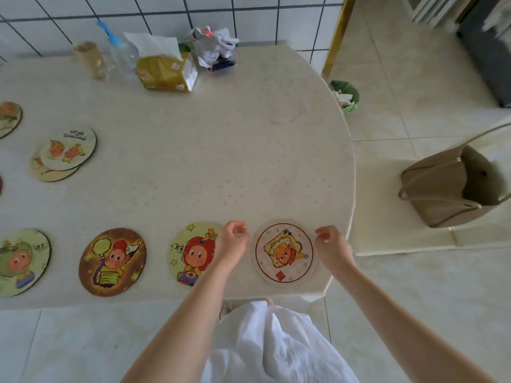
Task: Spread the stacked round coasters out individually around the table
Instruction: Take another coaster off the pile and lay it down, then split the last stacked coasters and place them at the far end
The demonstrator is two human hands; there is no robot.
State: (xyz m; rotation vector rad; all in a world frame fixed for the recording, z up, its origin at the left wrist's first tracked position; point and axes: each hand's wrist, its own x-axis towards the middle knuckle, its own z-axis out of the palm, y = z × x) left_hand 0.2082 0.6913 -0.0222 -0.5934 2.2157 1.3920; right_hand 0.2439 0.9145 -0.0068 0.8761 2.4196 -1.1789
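Pale speckled table [193,161] under a white tiled wall, rounded edge at right of frame. Along the near edge, left to right: green coaster [20,261] cut by the left border, brown coaster [112,261], yellow coaster [190,252], white coaster [284,252]; all flat and apart from one another. At mid left, short stack [65,153] of two coasters, top one slid off-centre; above it another coaster [9,118], half out of frame. At upper centre, cup [88,58], bottle [121,55], tissue pack [166,71]. Left hand [233,241] over the yellow coaster's right edge, fingers loosely curled, pinching nothing. Right hand [331,244] just beside the white coaster's right rim, fingers likewise curled, holding nothing. At far right, tan bag [448,186] on a seat.
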